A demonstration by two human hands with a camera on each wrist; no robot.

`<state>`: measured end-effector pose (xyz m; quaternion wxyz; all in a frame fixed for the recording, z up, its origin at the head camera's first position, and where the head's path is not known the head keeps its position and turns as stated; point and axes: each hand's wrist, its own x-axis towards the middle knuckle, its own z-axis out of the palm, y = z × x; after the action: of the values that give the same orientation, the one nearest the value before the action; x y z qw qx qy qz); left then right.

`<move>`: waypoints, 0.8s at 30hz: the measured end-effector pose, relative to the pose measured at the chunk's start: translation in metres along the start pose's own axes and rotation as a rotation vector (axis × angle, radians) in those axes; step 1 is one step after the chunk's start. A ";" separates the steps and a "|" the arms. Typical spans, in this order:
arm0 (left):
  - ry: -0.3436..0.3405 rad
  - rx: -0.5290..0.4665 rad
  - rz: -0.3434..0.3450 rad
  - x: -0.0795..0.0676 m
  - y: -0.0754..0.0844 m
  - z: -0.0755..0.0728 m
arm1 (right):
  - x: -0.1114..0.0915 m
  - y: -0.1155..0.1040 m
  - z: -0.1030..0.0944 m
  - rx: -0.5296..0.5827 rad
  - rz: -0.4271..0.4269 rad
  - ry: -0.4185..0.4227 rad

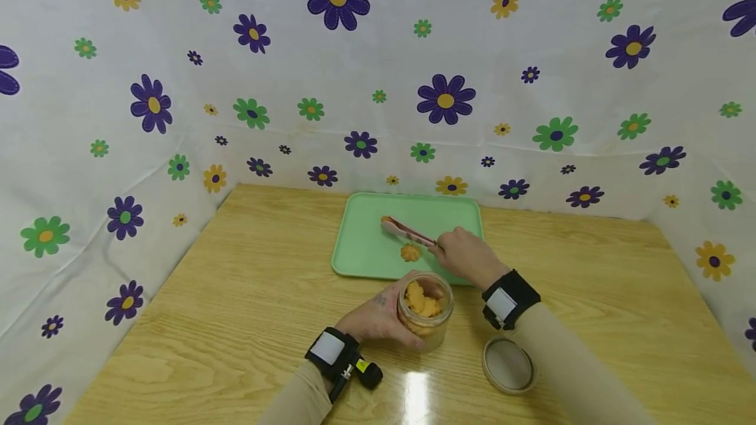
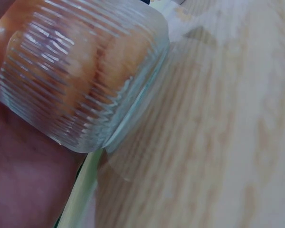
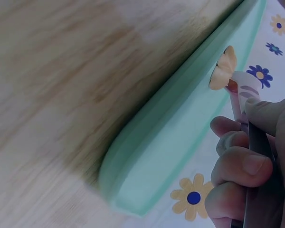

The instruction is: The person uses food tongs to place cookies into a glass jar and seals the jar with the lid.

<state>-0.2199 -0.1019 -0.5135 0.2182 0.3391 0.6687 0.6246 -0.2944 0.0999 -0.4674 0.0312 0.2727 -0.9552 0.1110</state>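
Note:
My left hand [image 1: 378, 317] is wrapped around a ribbed glass jar [image 1: 431, 333] that stands on the table. Orange-brown cookies [image 1: 420, 302] are piled inside it, and they also show through the glass in the left wrist view. With my right hand [image 1: 470, 258] I grip pink-tipped tongs [image 1: 407, 233] by their dark handles. The tongs reach over the green tray [image 1: 363, 261], and a bit of a cookie [image 1: 386, 219] shows at their tips. A flower-shaped cookie [image 1: 410, 252] lies on the tray just below the tongs.
A round jar lid [image 1: 508, 365] lies on the wooden table [image 1: 248, 294], beneath my right forearm. Behind the tray, a white flower-printed cloth [image 1: 378, 51] hangs along the back and both sides of the table.

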 end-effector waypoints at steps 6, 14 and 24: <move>-0.011 0.005 0.001 0.001 0.000 -0.001 | -0.015 0.006 -0.006 0.020 -0.024 0.003; -0.006 0.006 0.015 0.001 0.001 0.000 | -0.027 0.017 -0.004 0.128 0.014 -0.008; -0.005 -0.029 0.020 0.001 0.003 0.000 | -0.046 0.028 -0.018 0.302 0.079 -0.029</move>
<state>-0.2197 -0.1009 -0.5110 0.2186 0.3443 0.6557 0.6354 -0.2699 0.1511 -0.4611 -0.0283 0.2382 -0.9378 0.2508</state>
